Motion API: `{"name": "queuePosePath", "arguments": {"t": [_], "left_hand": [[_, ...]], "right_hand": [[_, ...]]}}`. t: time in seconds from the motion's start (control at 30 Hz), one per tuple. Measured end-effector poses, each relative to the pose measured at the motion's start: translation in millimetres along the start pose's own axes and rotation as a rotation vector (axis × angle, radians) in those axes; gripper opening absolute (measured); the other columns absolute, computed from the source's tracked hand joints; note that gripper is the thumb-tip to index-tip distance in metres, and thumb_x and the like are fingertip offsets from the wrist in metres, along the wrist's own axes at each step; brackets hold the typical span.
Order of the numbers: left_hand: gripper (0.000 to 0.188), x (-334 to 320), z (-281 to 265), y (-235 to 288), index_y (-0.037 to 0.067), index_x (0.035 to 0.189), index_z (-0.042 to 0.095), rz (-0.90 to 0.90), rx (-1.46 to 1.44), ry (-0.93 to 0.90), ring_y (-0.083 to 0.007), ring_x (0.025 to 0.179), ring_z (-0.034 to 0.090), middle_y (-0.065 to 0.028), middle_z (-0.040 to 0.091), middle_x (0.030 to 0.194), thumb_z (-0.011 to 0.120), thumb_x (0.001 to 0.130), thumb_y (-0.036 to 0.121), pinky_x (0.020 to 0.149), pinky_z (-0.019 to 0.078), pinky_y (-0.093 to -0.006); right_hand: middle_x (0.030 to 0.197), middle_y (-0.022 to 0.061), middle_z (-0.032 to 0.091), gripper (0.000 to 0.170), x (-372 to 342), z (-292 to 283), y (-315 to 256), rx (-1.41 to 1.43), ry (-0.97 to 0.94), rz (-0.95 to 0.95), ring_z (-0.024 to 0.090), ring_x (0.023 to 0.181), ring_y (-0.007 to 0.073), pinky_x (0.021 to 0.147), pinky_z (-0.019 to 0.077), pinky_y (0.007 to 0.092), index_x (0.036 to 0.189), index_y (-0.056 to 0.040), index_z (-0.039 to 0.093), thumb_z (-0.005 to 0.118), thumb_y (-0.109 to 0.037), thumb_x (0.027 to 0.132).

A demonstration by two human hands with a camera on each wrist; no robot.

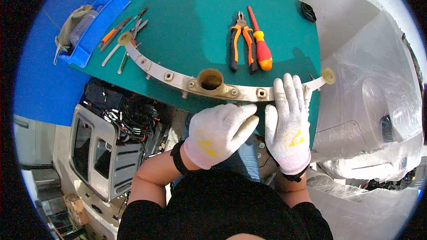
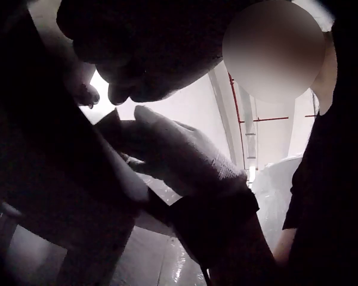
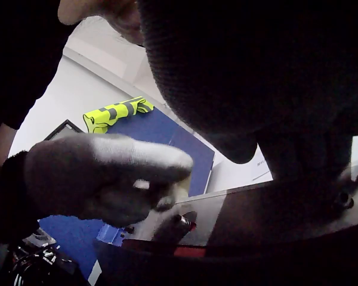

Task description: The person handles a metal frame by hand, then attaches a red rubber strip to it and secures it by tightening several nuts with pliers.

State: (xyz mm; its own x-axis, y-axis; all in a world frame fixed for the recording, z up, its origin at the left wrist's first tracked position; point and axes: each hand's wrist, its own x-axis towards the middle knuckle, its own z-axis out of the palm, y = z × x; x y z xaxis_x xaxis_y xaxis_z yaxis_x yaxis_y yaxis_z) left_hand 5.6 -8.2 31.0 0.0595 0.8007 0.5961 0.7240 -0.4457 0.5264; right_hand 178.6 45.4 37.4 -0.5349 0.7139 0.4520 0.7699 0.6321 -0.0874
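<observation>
A curved pale metal bar (image 1: 171, 78) spans the green tabletop. It has a short round tube (image 1: 210, 80) at its middle, nuts and bolts along its length, and a yellowish disc (image 1: 328, 76) at the right end. My gloved right hand (image 1: 290, 122) lies over the right part of the bar, fingers straight and thumb apart. Just below the bar is my gloved left hand (image 1: 222, 133), fingertips close to its near edge. Its thumb and forefinger stand apart with nothing between them; its other fingers are hidden from above. A bolt (image 3: 185, 223) shows beside it in the right wrist view.
Pliers (image 1: 242, 42) and a red-yellow screwdriver (image 1: 262, 49) lie beyond the bar. Several hand tools (image 1: 114, 33) are at the left by a blue bin (image 1: 95, 31). A small black object (image 1: 308, 12) sits at the back right corner. Plastic-wrapped items (image 1: 364, 102) stand right of the table.
</observation>
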Motion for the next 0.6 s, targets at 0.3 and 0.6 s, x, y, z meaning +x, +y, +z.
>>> {"name": "queuePosePath", "arguments": {"t": [0.3, 0.6], "left_hand": [[0.021, 6.3, 12.1, -3.5, 0.004, 0.101, 0.066, 0.105, -0.065, 0.0, -0.0332, 0.076, 0.067, -0.0141, 0.068, 0.088, 0.073, 0.081, 0.006, 0.065, 0.0542, -0.0401], [0.016, 6.8, 16.3, -6.1, 0.008, 0.097, 0.065, 0.122, -0.027, 0.015, -0.03, 0.072, 0.065, -0.0104, 0.064, 0.08, 0.071, 0.083, 0.013, 0.059, 0.0513, -0.0402]], "right_hand": [[0.143, 0.0278, 0.043, 0.058, -0.1, 0.4, 1.3, -0.003, 0.008, -0.003, 0.036, 0.137, 0.0458, 0.116, 0.0197, 0.0609, 0.137, 0.0057, 0.046, 0.058, -0.029, 0.092], [0.143, 0.0262, 0.044, 0.059, 0.3, 3.3, 1.3, -0.02, 0.018, 0.011, 0.036, 0.138, 0.044, 0.117, 0.0185, 0.0595, 0.137, 0.0033, 0.048, 0.062, -0.029, 0.09]]}}
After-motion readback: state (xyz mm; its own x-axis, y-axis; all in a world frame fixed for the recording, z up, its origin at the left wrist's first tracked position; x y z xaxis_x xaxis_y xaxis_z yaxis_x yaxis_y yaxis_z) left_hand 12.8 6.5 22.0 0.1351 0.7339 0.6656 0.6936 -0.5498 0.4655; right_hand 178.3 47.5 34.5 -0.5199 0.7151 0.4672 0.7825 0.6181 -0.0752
